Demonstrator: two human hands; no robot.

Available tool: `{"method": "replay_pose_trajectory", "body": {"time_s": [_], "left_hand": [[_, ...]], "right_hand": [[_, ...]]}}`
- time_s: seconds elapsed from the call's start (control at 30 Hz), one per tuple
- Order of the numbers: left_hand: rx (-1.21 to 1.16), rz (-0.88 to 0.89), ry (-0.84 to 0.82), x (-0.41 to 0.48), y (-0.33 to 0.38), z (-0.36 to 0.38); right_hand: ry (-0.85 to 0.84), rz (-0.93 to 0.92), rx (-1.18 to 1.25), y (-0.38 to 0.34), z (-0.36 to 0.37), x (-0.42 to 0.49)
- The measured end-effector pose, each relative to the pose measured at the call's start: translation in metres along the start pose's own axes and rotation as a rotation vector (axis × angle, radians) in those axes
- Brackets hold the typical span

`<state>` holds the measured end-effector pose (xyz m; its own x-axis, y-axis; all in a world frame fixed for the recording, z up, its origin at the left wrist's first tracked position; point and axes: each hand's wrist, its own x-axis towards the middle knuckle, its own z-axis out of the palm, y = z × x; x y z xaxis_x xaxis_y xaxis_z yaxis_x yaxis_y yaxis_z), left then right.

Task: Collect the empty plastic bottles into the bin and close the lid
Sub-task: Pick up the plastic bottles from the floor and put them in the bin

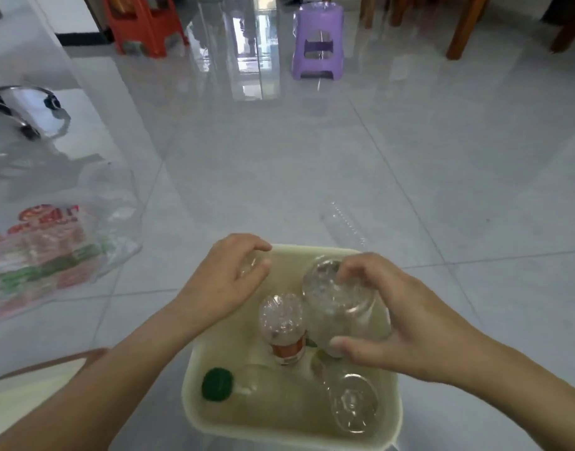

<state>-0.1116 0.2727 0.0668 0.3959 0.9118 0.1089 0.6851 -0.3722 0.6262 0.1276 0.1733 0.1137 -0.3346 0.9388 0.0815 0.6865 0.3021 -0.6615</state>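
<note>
A cream plastic bin stands on the floor right below me, with several clear bottles inside. My right hand grips a wide clear bottle over the bin's right half, bottom end up. My left hand curls around a small clear bottle at the bin's far left corner. An orange-labelled bottle stands upside down in the middle. A green-capped bottle lies along the near side, beside another clear bottle. One more clear bottle lies on the floor beyond the bin.
A printed plastic bag lies on the tiles at the left, a chrome chair base behind it. A purple stool, an orange stool and wooden chair legs stand far back. A cream panel sits at my lower left.
</note>
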Motion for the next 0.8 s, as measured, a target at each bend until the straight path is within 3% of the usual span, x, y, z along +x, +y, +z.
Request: {"method": "replay_pose_trajectory", "body": {"time_s": [0.1,0.2,0.33,0.4,0.47,0.53,0.63,0.8], "left_hand": [[-0.042,-0.014,0.054,-0.028,-0.006,-0.006],[-0.027,0.003,0.032,-0.044,-0.003,-0.005],[0.085,0.141,-0.081,-0.052,0.013,0.009],[0.201,0.194,-0.115,-0.051,0.011,0.015],[0.34,0.186,-0.111,-0.047,0.003,0.017],[0.435,0.12,-0.118,-0.041,-0.004,0.017],[0.395,0.023,-0.091,-0.036,-0.014,0.022],[0.348,0.129,0.012,-0.033,-0.029,0.032]], "right_hand": [[-0.065,-0.078,-0.357,0.014,0.022,-0.002],[-0.034,-0.044,-0.39,0.028,0.03,0.003],[0.288,0.119,-0.138,0.049,0.017,0.028],[0.428,0.265,-0.129,0.082,0.01,0.04],[0.375,0.461,-0.181,0.125,0.01,0.051],[0.197,0.604,-0.258,0.162,0.018,0.06],[-0.002,0.713,-0.342,0.193,0.033,0.075],[0.038,0.77,-0.306,0.219,0.058,0.108]]}}
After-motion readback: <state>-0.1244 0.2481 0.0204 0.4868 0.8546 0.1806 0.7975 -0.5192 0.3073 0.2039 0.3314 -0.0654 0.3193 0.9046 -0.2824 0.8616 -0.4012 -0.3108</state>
